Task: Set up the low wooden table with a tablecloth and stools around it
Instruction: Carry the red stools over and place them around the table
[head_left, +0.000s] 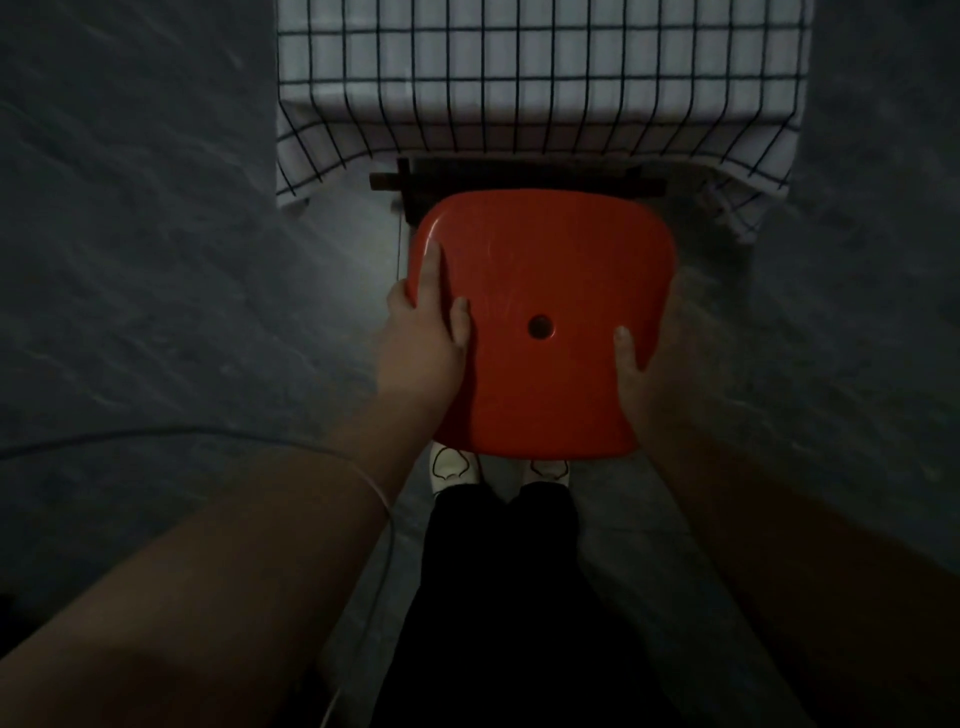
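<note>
Stool-placing step: left hand (421, 343) and right hand (641, 374) are gripping the red plastic stool (540, 260) by its side edges at frame centre, below the checked tablecloth (540, 78) draping the surface. Next, likely: setting it down level, clear of the hanging cloth.

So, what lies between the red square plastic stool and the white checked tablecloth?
In the head view, a dark wooden crossbar lies between stool and tablecloth hem.

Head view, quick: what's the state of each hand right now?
Left hand: closed, holding the red stool by its left edge.
Right hand: closed, holding the same stool's right edge.
</note>
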